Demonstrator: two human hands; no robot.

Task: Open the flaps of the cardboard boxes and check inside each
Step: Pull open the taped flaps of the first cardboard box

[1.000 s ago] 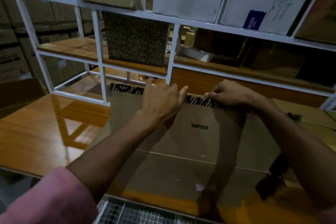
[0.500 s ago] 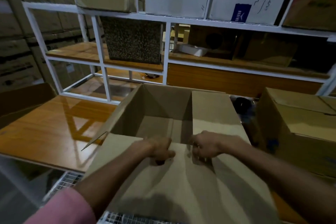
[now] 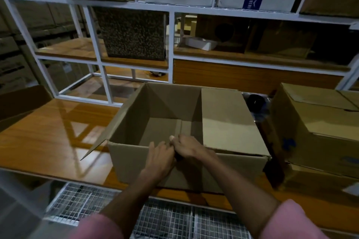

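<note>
An open cardboard box (image 3: 239,172) stands on the wooden table (image 3: 48,136) in front of me. Its near flap is folded down over the front wall. Its left flap (image 3: 108,128) juts out to the left, and its right flap (image 3: 227,122) lies over the right part of the opening. Only the bare cardboard bottom (image 3: 161,130) shows inside. My left hand (image 3: 159,154) and my right hand (image 3: 189,147) sit side by side at the middle of the near rim, fingers curled on the folded flap's edge. A second cardboard box (image 3: 318,130) with its flaps down stands to the right.
A white metal rack (image 3: 171,48) with wooden shelves rises behind the table, holding a speckled box (image 3: 134,35) and more cartons above. A brown carton edge (image 3: 17,103) lies at the far left. A dark object (image 3: 256,101) sits behind the open box. Wire mesh (image 3: 165,217) runs below the table edge.
Both hands pulled the near flap from the far side toward me and down over the front wall. The box now stands open, its inside in view.
</note>
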